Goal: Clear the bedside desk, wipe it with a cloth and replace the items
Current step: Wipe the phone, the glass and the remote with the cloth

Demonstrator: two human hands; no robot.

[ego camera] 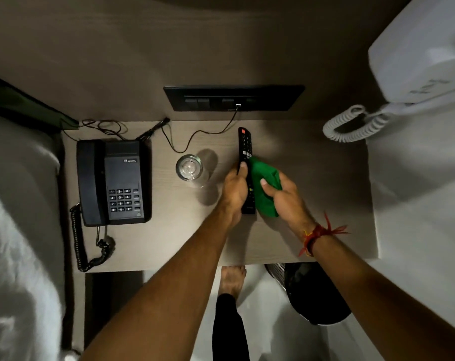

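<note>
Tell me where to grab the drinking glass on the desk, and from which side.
Take the glass round its side wall just under the rim, coming from above and the front. It stands upright with its mouth open. The telephone crowds its left; the left hand with the remote is on its right.

Matt wood-grain desk (312, 178); glossy black plastic remote (245, 144).

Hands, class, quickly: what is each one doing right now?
Left hand: closed around the remote.
Right hand: closed on the green cloth, beside the remote.
</note>
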